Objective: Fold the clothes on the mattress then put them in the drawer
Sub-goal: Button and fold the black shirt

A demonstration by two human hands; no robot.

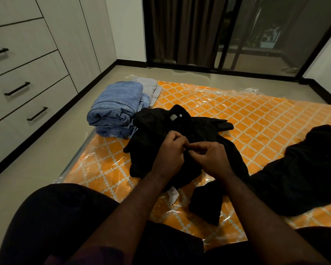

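A black shirt (153,131) lies spread on the orange patterned mattress (256,119), collar away from me with a small label showing. My left hand (170,150) and my right hand (212,157) meet over the shirt's front, and both pinch the dark fabric at its middle. A white tag sticks out from the shirt's near hem. Folded blue jeans (115,109) sit stacked at the mattress's left edge, with a folded grey garment (151,88) behind them. Another black garment (302,169) lies crumpled on the right.
White drawers (27,77) with black bar handles line the wall on the left, all closed. A strip of grey floor runs between them and the mattress. Dark curtains and a glass sliding door stand at the far end. My knees are at the bottom.
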